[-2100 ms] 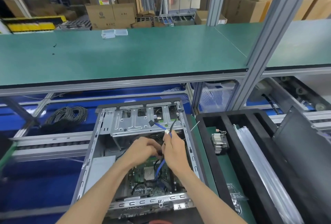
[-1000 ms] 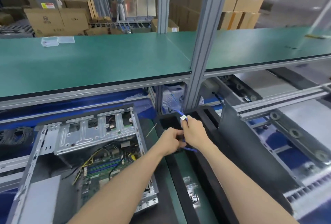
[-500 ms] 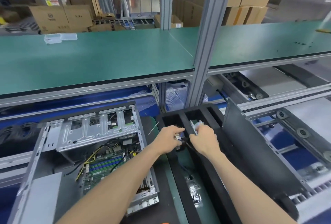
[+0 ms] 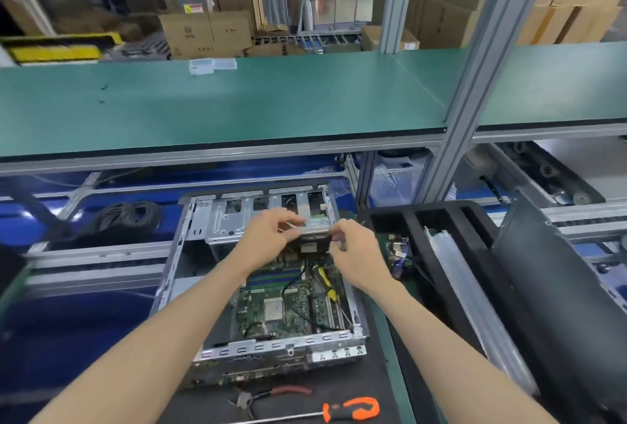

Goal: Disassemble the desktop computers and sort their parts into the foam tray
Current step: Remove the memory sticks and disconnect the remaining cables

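At the far end of the open computer case (image 4: 258, 288), just under the edge of the silver drive cage (image 4: 237, 220), a flat drive (image 4: 314, 237) with a metal top edge and a dark labelled face sits between the person's two hands. The left hand (image 4: 268, 237) has its thumb and curled fingers (image 4: 288, 220) pinching the drive's left end; the right hand (image 4: 356, 254) curls its fingers round the right end. Whether the drive is already free of the cage cannot be told.

To do this step well, the drive should probably come out level, both hands pulling evenly so it does not jam in the cage rails. Any cable behind it, hidden here, ought to be checked before pulling harder. The loose yellow and black wires (image 4: 324, 282) lying over the motherboard (image 4: 281, 305) below could snag, so lifting clear of them seems wise.

The black foam tray (image 4: 417, 220) stands just to the right of the case, one compartment already holding a small part with blue wiring (image 4: 398, 250), another a pack of clear plastic sleeves (image 4: 468, 288). On the worktop (image 4: 380, 379) near the person lie an orange-handled screwdriver (image 4: 349, 410) and red-handled pliers (image 4: 271, 394).
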`<act>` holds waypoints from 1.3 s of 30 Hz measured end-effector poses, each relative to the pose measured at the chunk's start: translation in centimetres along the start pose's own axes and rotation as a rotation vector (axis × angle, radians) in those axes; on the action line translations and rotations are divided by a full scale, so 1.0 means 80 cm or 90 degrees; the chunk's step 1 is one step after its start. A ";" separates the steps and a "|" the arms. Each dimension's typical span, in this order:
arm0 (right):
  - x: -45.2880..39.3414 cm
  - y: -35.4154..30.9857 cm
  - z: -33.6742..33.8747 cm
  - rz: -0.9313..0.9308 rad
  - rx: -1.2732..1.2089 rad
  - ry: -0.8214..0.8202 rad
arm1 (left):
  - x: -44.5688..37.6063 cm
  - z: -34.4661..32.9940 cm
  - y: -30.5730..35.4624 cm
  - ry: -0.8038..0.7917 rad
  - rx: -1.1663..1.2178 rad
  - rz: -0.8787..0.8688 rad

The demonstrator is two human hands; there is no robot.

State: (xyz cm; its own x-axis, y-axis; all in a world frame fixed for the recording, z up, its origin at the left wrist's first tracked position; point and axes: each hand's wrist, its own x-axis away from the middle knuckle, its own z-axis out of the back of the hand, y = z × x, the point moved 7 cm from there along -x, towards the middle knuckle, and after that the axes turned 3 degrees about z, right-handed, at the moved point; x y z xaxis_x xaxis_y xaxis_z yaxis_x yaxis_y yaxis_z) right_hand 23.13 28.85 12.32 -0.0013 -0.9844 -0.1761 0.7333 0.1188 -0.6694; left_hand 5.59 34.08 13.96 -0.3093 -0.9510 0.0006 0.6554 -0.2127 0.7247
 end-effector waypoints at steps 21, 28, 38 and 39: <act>0.047 -0.012 -0.151 -0.080 0.226 -0.386 | 0.069 -0.084 -0.134 -0.097 0.413 0.470; 0.018 -0.018 -0.140 -0.034 0.233 -0.250 | 0.041 -0.075 -0.132 -0.105 0.148 0.316; 0.010 0.024 -0.190 -0.049 0.384 -0.415 | -0.022 -0.080 -0.153 -0.011 -0.398 0.178; 0.009 0.026 -0.192 -0.054 0.384 -0.413 | -0.026 -0.085 -0.156 -0.018 -0.419 0.183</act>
State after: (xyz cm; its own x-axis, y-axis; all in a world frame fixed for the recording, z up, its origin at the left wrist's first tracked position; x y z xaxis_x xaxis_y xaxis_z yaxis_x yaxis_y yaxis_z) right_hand 14.22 30.41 -0.28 0.1795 -0.8880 0.4234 0.9817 0.1337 -0.1359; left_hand 2.77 37.17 0.22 -0.0730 -0.9855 0.1530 0.9905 -0.0537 0.1269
